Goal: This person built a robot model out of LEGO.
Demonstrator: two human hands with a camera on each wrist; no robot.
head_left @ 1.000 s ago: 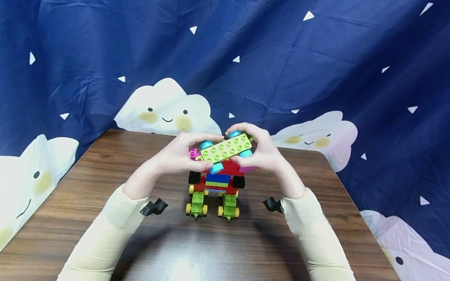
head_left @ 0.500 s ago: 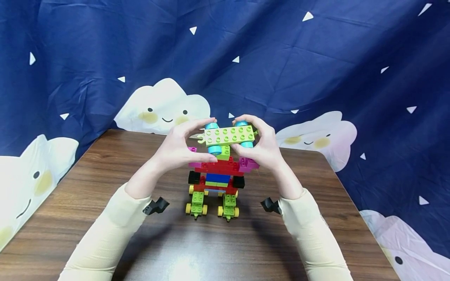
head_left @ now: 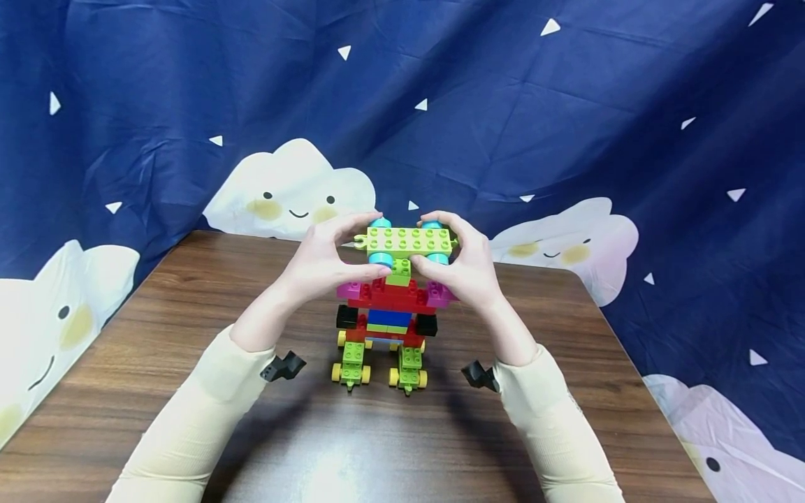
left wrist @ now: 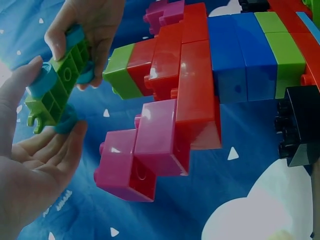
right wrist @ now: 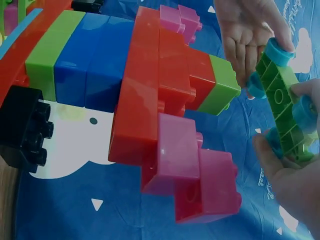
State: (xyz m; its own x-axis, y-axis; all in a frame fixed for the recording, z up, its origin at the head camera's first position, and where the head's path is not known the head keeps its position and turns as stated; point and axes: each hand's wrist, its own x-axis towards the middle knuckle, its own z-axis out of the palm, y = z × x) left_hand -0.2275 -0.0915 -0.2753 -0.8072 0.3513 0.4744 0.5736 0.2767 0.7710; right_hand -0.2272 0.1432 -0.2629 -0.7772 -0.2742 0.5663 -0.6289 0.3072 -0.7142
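Note:
Both hands hold a lime green toy wheel base (head_left: 409,242) with blue wheels, studs up, above a built brick figure. My left hand (head_left: 321,262) pinches the wheels at its hook end, and my right hand (head_left: 464,260) grips the other end. Beneath it stands the figure (head_left: 393,299), topped by a green brick (head_left: 399,272). The wrist views show the base's hollow underside (left wrist: 65,77) apart from that green top brick (right wrist: 218,84). Red bricks (left wrist: 197,95), pink bricks (left wrist: 162,135) and blue bricks (left wrist: 245,57) make up the body.
The figure stands on two green feet with yellow wheels (head_left: 409,377) on a brown wooden table (head_left: 534,419). Black bricks (head_left: 346,317) stick out at its sides. Behind the table hangs a dark blue curtain (head_left: 402,84) with clouds and triangles.
The wheel base was tilted and lower in front of the figure. Both hands have raised and levelled it, and it now sits above the figure's top, which has come into view.

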